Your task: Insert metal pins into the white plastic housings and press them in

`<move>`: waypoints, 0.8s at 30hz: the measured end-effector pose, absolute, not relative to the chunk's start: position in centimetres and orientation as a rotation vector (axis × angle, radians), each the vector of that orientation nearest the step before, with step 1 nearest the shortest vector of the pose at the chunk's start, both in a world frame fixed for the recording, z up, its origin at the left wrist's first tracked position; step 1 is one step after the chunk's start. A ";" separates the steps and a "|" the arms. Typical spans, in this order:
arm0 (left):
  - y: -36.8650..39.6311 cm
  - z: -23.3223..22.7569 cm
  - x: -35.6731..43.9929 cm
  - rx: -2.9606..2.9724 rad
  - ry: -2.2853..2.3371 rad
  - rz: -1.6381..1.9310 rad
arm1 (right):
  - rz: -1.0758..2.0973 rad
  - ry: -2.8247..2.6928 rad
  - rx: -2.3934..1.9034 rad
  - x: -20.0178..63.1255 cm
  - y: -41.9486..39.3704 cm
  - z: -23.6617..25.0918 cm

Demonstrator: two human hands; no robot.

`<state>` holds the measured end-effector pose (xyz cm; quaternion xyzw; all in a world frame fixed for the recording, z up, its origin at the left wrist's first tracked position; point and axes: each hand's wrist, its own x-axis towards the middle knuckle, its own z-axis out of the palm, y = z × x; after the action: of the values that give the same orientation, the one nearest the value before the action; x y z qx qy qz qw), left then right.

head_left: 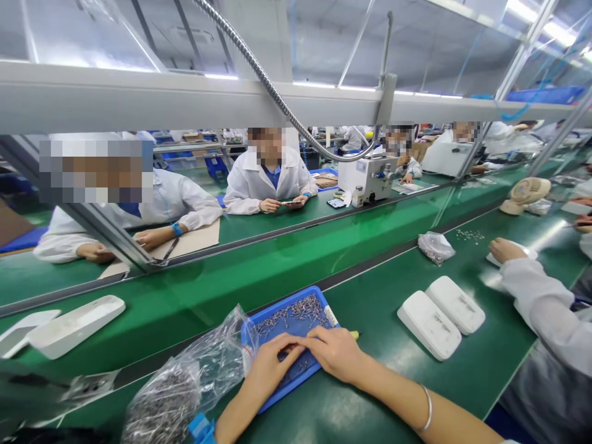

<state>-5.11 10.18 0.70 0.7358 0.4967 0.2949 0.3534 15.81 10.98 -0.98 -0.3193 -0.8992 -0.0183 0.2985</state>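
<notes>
We find both hands in the blue tray (pixel 319 303) on the tabletop: left hand (pixel 269 365) and right hand (pixel 333 351) pinching among the screws (pixel 291 313). These look small, light, hard, slippery; take each by its shank.

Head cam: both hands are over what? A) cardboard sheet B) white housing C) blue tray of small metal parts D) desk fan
C: the left hand and right hand both rest in the blue tray, which holds scattered small metal parts; the white housings lie apart to the right.
</notes>
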 end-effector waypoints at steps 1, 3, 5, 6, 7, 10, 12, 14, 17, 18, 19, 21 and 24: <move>10.1 0.6 -5.1 1.915 1.278 0.769 | -0.046 -2.381 -0.854 15.8 11.0 -0.9; 10.1 0.4 -5.1 1.936 1.257 0.789 | -0.039 -2.375 -0.881 15.6 11.0 -0.9; 10.1 0.1 -5.1 1.947 1.232 0.815 | -0.035 -2.401 -0.926 15.5 11.0 -0.8; 10.1 0.0 -5.1 1.951 1.220 0.825 | -0.038 -2.421 -0.947 15.5 11.0 -0.8; 10.1 -0.2 -5.1 1.955 1.211 0.831 | -0.043 -2.444 -0.962 15.5 11.0 -0.9; 10.2 -0.6 -5.3 1.980 1.191 0.825 | -0.064 -2.509 -0.958 15.3 11.1 -1.0; 10.3 -1.0 -5.6 2.017 1.170 0.795 | -0.066 -2.555 -0.946 15.3 11.2 -1.1; 10.4 -1.3 -5.8 2.051 1.150 0.757 | -0.054 -2.598 -0.969 15.2 11.2 -1.3; 10.4 -1.7 -5.9 2.090 1.118 0.712 | 0.035 -2.613 -1.034 15.1 11.3 -1.5; 10.4 -1.8 -5.8 2.111 1.098 0.702 | 0.067 -2.605 -1.054 15.1 11.2 -1.4; 10.3 -1.9 -5.7 2.135 1.077 0.700 | 0.097 -2.598 -1.074 15.1 11.2 -1.4; 10.2 -1.9 -5.4 2.172 1.051 0.718 | 0.130 -2.595 -1.107 15.2 11.2 -1.2; 9.9 -1.6 -5.1 2.178 1.078 0.744 | 0.156 -2.613 -1.124 15.2 11.1 -0.7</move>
<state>-5.07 9.93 -1.59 0.8188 0.4050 0.2796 0.2955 15.22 11.07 -0.68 -0.3902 -0.9075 0.0540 0.1460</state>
